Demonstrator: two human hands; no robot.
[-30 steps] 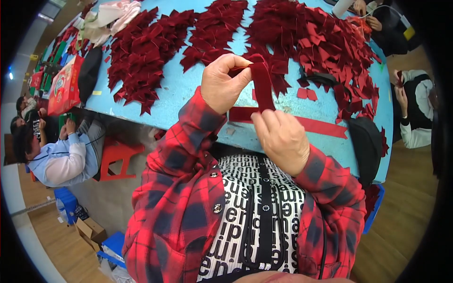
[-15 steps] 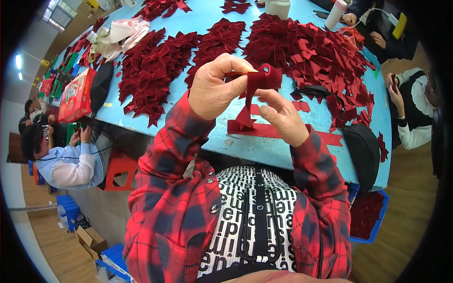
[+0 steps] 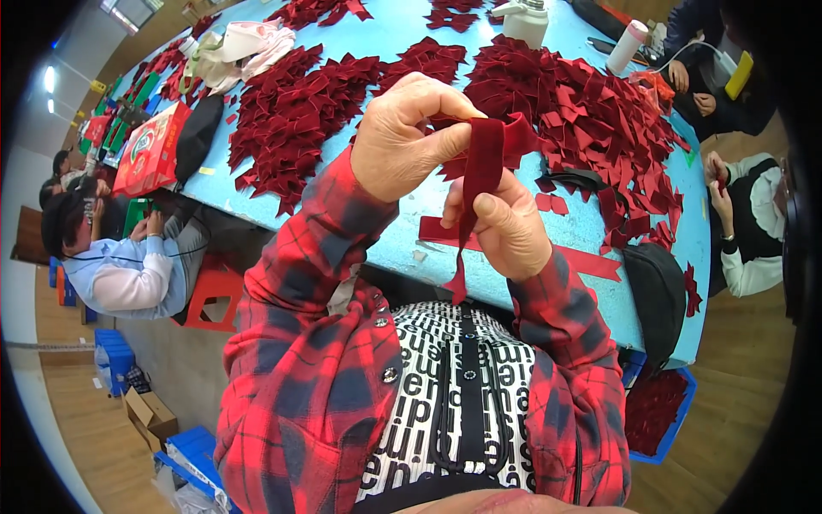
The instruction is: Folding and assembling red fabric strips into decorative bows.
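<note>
My left hand (image 3: 411,133) is closed, pinching a dark red velvet ribbon (image 3: 485,154) between thumb and forefinger above the table edge. Part of the ribbon is looped out to the right of the pinch, while a long tail hangs down with its tip in front of my shirt. Just below, my right hand (image 3: 514,227) has its fingers curled about the hanging tail, the thumb against the ribbon's right edge. Beneath the hands, another flat length of red ribbon (image 3: 582,262) lies along the near side of the blue table (image 3: 411,206).
Heaps of red bows (image 3: 287,128) and loose ribbon pieces (image 3: 612,128) cover much of the table. A black bag (image 3: 655,295) hangs at the right corner, above a blue crate (image 3: 676,420) of red pieces. People sit at both sides; a red stool (image 3: 214,295) stands left.
The ribbon has been turned so its tail hangs straight down in front, lower than before. My right hand has come in to the tail. The whole view has shifted slightly.
</note>
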